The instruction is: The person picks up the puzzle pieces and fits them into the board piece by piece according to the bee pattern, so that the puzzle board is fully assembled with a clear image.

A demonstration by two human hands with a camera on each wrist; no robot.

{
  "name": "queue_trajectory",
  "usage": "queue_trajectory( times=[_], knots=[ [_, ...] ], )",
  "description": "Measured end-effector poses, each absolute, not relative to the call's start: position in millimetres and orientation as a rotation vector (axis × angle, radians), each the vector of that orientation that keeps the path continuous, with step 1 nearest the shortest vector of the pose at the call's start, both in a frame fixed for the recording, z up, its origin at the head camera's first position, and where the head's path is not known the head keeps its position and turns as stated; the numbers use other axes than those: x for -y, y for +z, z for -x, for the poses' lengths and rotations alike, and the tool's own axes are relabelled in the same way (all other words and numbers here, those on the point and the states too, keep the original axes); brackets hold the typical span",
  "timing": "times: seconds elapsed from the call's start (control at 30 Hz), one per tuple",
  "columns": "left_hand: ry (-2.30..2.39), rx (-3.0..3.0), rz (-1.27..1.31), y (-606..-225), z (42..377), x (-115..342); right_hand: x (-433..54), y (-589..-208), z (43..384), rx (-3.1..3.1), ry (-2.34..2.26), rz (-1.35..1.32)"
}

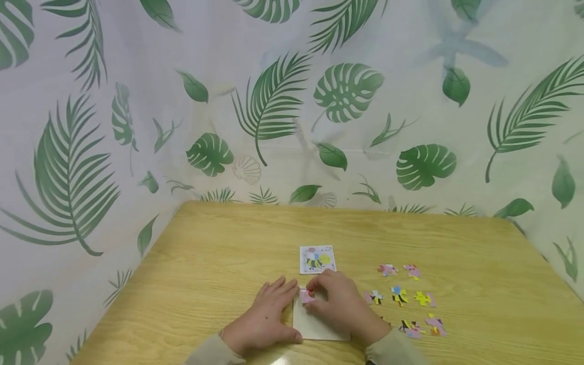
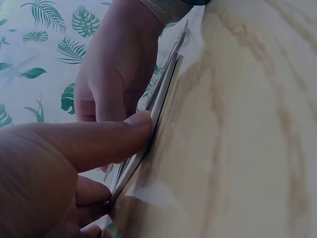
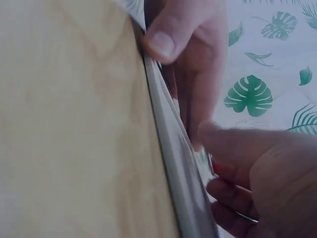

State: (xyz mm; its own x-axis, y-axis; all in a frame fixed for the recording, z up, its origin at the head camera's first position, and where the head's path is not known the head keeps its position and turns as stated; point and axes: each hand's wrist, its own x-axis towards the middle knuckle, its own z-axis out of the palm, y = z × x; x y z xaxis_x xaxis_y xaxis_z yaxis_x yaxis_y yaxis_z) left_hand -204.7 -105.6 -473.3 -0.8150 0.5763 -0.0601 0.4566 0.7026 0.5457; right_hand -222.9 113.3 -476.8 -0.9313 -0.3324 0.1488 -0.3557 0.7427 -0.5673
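Observation:
A pale square puzzle board [image 1: 319, 330] lies on the table before me. My left hand [image 1: 265, 318] rests along its left side, fingers spread and extended, with the thumb at the lower left corner. My right hand [image 1: 341, 305] reaches over the board and pinches a pink and red jigsaw piece [image 1: 306, 297] at the upper left corner. The right fingers cover part of that piece. In the left wrist view the left thumb [image 2: 104, 141] touches the board's edge [image 2: 161, 96]. The right wrist view shows the right thumb and fingers [image 3: 237, 153] close over the board's top.
Just beyond the board lies a square picture card [image 1: 317, 259] with a bee. Several loose jigsaw pieces [image 1: 399, 295] are spread in rows on the wooden table [image 1: 219, 243] to the right. A leaf-patterned curtain [image 1: 283, 126] hangs behind the table.

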Motion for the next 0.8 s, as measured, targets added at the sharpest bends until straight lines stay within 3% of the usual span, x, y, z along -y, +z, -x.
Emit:
queue_trajectory(
  times=[0.8],
  knots=[
    [0.758,-2.645,-0.888,-467.9,203.9,108.8,-111.4,-484.9,220.5,2.858,0.72,-0.553]
  ],
)
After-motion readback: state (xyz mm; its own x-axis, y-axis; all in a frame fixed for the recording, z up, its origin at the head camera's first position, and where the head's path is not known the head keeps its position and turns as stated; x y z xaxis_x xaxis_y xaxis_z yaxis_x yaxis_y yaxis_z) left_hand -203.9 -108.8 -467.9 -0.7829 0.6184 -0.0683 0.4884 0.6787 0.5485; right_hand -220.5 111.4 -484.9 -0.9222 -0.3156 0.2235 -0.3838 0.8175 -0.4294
